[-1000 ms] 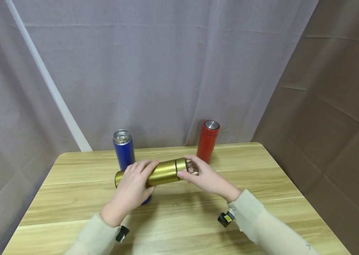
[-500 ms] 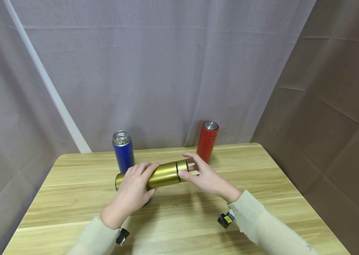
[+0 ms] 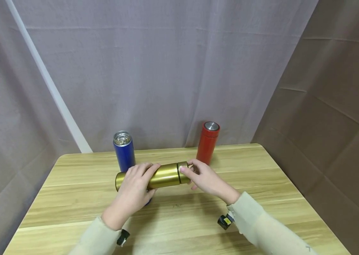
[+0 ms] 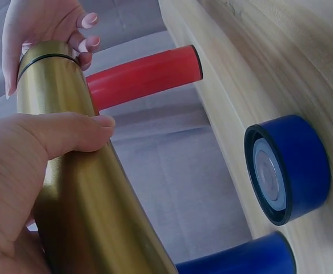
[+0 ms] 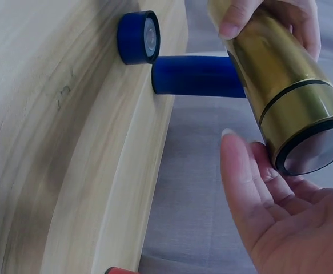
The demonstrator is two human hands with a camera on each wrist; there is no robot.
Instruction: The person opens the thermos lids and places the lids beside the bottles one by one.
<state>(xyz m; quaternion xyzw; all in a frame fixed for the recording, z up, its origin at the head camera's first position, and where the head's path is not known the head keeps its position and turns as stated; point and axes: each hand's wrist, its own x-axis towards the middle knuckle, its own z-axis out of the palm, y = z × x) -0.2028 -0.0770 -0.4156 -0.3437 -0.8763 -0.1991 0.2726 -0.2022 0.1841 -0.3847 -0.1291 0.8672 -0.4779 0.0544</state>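
A gold thermos flask (image 3: pixel 166 176) is held nearly level above the table, its capped end to the right. My left hand (image 3: pixel 133 187) grips the body from above, with the thumb (image 4: pixel 75 134) across it in the left wrist view. At the lid (image 5: pixel 300 117), my right hand (image 3: pixel 208 179) has its thumb on the near side and its fingers curled round the end. A dark seam separates lid and body. Behind the left hand stands a blue flask (image 3: pixel 124 154), lidless, with a bare metal mouth. Its blue lid (image 4: pixel 300 165) lies on the table, mostly hidden by my left hand in the head view.
A red flask (image 3: pixel 207 147) with a silver-topped lid stands upright at the back right of the wooden table (image 3: pixel 256 184). Grey curtain (image 3: pixel 166 71) hangs close behind the back edge, and a brown cloth wall (image 3: pixel 335 117) rises on the right.
On the lid, my right thumb has shifted upward and the fingers have swung down round the far side. My left hand keeps its grip; the gold flask has barely moved.
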